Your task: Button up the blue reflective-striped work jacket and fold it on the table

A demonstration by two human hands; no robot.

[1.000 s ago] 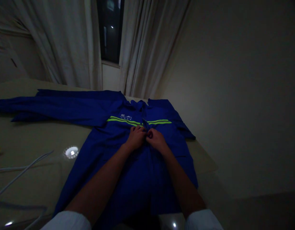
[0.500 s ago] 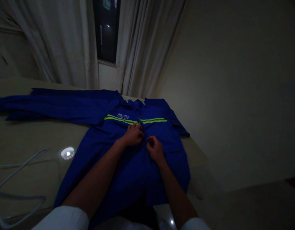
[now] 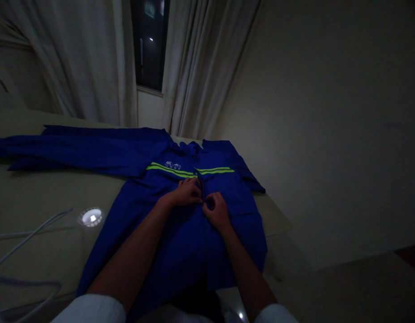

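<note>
A blue work jacket (image 3: 180,233) with yellow-green stripes across the chest lies front side up, its long sleeve stretched out to the left. At the front opening, just under the stripes, my left hand (image 3: 188,192) pinches the jacket's edge with curled fingers. Close beside it, my right hand (image 3: 216,208) has thumb and forefinger pressed together on the same front edge. The fingertips of both hands almost meet. Whether a button or another small fastener sits between them is too dark to make out.
Under the jacket is a pale glossy table (image 3: 49,202) that reflects a lamp. A white cable (image 3: 28,235) loops over its left side. Behind stand long curtains (image 3: 89,58) around a dark window (image 3: 149,45); a plain wall (image 3: 322,121) rises on the right.
My right hand has moved slightly left, its fingertips now at the jacket's front edge beside the left ones. The left hand has shifted a little downward.
</note>
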